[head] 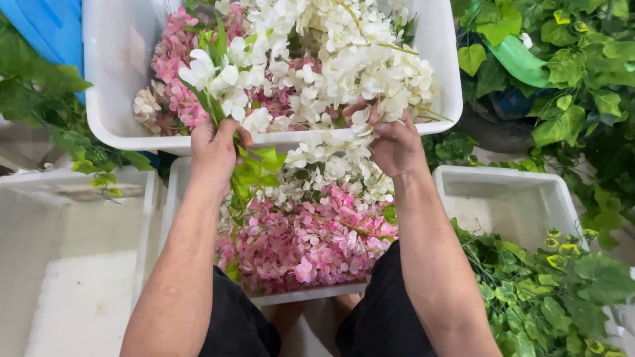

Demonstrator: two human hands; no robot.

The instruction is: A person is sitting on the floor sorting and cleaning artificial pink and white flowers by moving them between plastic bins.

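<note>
My left hand [215,149] is closed on a white flower stem [221,79] that runs up and away into the far tub [106,79], my right hand [395,145] grips the white bunch [357,66] beside it, both equally close

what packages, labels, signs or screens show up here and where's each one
No labels, signs or screens show; the only packaging is plain bins.
White bin: top centre, rectangular, holds pink and white flowers.
White bin: centre, under both hands, holds pink flowers.
White bin: right, rectangular, partly covered by green leaves.
White bin: left, rectangular.
</note>
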